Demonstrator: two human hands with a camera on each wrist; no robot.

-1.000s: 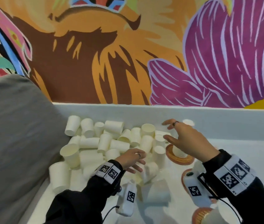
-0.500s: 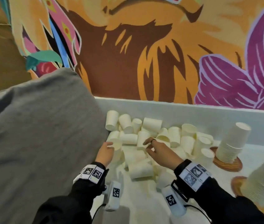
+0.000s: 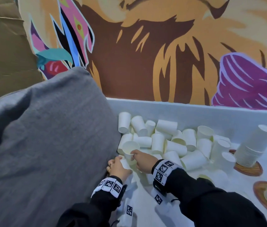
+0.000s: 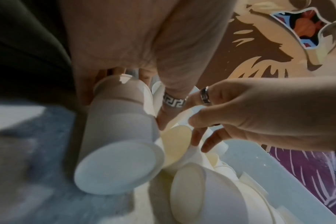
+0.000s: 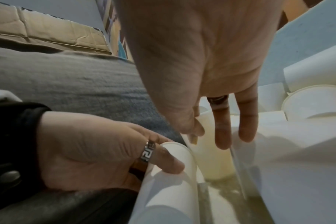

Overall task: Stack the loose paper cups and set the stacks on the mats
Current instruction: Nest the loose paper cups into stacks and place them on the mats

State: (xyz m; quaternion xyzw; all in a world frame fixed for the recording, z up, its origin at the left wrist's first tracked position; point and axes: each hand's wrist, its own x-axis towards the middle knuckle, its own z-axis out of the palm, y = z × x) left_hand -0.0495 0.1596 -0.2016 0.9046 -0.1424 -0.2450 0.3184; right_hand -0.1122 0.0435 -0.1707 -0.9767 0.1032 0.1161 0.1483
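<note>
Both your hands have left the mats and dropped into the near-left corner of the pile of loose cups (image 3: 165,141), so a new stack starts. Left hand (image 3: 119,167) curls round a lying cup (image 5: 169,178); right hand (image 3: 143,158) pinches an upright cup's (image 5: 211,159) rim. Finished stacks (image 3: 252,146) sit on round mats (image 3: 250,170), right. White tray floor (image 3: 237,181), grey cushion (image 3: 47,145), mural wall (image 3: 146,54).

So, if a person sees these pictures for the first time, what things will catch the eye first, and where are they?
The big painted mural on the back wall comes first. Below it, a heap of loose paper cups lies on the white surface, beside a large grey cushion on the left. At the heap's near left edge the left hand grips a cup and the right hand pinches another; two finished stacks stand on round mats at the right.
</note>
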